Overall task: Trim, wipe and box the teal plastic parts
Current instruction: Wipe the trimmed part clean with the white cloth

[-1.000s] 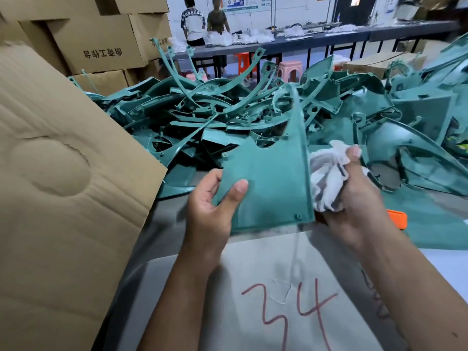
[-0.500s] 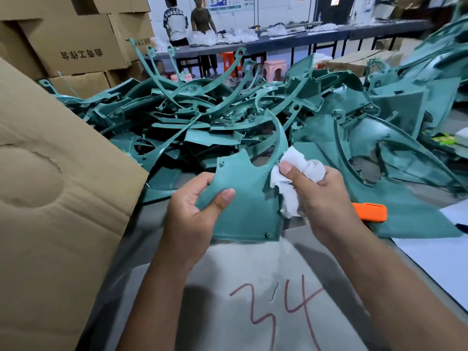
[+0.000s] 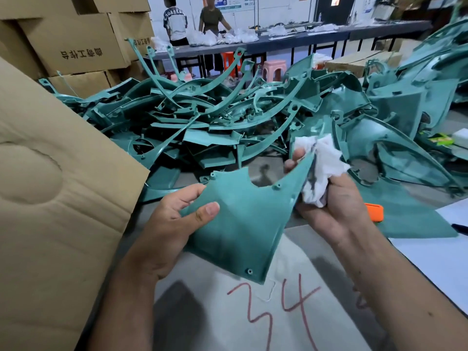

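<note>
A flat teal plastic panel (image 3: 240, 224) with a curved notch on its far edge is held above the table. My left hand (image 3: 174, 229) grips its left side, thumb on top. My right hand (image 3: 334, 198) holds a crumpled white cloth (image 3: 321, 168) against the panel's upper right edge, with fingertips showing behind that edge. A large heap of teal plastic parts (image 3: 215, 117) covers the table beyond.
An open cardboard box flap (image 3: 58, 198) stands at the left. An orange tool (image 3: 373, 211) lies right of my right hand. A sheet marked "34" (image 3: 273, 312) lies under my arms. Stacked cartons (image 3: 71, 44) and two people (image 3: 192, 24) are at the back.
The panel has been turned and tilted flatter, its notch now facing away. My right hand with the cloth has shifted from the panel's face to its upper right edge.
</note>
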Demonstrator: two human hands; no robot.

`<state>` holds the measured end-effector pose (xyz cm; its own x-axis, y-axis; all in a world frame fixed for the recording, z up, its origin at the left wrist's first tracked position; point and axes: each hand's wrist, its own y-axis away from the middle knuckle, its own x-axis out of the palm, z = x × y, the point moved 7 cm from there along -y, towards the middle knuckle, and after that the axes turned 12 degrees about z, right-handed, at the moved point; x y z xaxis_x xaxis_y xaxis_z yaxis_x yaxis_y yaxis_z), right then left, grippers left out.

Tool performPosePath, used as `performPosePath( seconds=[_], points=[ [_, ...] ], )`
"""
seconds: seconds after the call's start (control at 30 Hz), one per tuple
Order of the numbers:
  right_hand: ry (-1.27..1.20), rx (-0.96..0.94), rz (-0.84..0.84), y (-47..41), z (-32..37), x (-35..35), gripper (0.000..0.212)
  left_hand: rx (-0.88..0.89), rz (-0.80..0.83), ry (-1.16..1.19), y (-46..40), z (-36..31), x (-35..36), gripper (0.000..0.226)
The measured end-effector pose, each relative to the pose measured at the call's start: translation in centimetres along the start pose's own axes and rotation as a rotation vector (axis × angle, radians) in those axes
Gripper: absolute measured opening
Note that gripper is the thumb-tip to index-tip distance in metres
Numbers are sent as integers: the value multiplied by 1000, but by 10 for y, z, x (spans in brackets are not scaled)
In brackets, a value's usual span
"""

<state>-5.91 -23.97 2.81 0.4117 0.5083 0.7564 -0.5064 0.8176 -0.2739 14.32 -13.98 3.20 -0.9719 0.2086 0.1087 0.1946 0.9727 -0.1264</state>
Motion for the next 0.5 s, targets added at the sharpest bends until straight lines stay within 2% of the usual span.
performPosePath(
  seconds=[0.07,0.17,0.27,0.3,0.4,0.5],
  points=[
    [-44,37,89,5,-14,15,29,-17,-56,50,-5,6,4,24],
    [-26,83,203,11,-29,34,20,-28,-68,154,-11,11,8,24],
    [-26,47,123,8,-19,25,67,-77,-41,193,-9,14,6,28],
    [-50,20,103,7,-13,21,72,-107,-31,198,-8,17,5,29],
    [-135,-29,-3,4,1,14,61,-164,-11,235,-7,23,5,26],
    [-107,-83,-137,3,11,1,26,-168,12,271,-6,24,6,25]
  ],
)
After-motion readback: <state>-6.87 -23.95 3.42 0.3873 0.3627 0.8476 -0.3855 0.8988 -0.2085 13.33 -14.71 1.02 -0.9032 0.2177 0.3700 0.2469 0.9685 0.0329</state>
